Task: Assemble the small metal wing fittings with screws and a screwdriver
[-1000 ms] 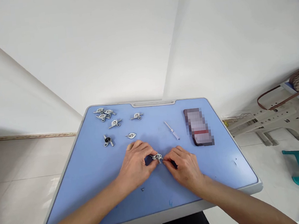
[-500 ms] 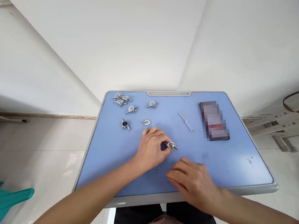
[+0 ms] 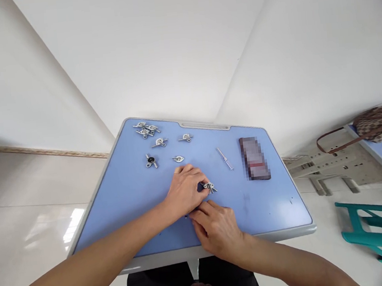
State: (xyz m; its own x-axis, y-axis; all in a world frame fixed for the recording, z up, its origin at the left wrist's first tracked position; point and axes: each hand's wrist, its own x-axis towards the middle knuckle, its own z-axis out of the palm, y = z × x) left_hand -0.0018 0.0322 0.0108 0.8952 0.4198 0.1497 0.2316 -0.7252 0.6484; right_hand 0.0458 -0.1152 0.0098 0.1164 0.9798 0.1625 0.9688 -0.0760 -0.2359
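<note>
Since half a second ago, the right hand [image 3: 220, 231] has moved left over the blue table [image 3: 115, 205], and its fingertips are now right by a small shiny bit [image 3: 186, 216]. Going from the left, a little bunch of metal parts [image 3: 144, 133] sits in the far corner, maybe put there to be out of the way. Nearer is a black-faced part [image 3: 151, 159], lying apart from the bunch. Next come a loose metal part [image 3: 160, 142] and a thin plate [image 3: 178, 159], then another metal part [image 3: 186, 138], all with room around them, perhaps so each is easy to pick up. The left hand has its thumb and fingers pinched on the left end of the held part [image 3: 209, 186], just above the table, so its flat face pokes out to the right where it can be seen. The right hand's fingers are bent down low; I can't tell if they have hold of the small bit. Further right, a thin screwdriver [image 3: 226, 159] lies slanted, likely close so it can be reached. Last is a dark flat thing [image 3: 256, 159], too blurred to read.
</note>
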